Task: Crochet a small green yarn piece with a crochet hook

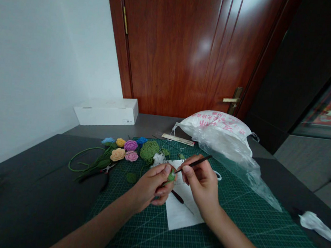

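mid-frame, the left hand (pixel 153 184) pinches a small, rounded green piece (pixel 171 176) between fingertips (pixel 166 169). the right hand (pixel 202 180) grips a slim dark tool (pixel 200 161)

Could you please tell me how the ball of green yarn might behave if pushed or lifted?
The ball of green yarn looks rounded, so it may roll slightly when nudged. Its visible wound strands suggest it would squash softly if gripped. The pink flower sits close beside it, so a push that way might shift both.

Hands (pixel 153 183) with green piece (pixel 171 177), dark tool (pixel 199 161)
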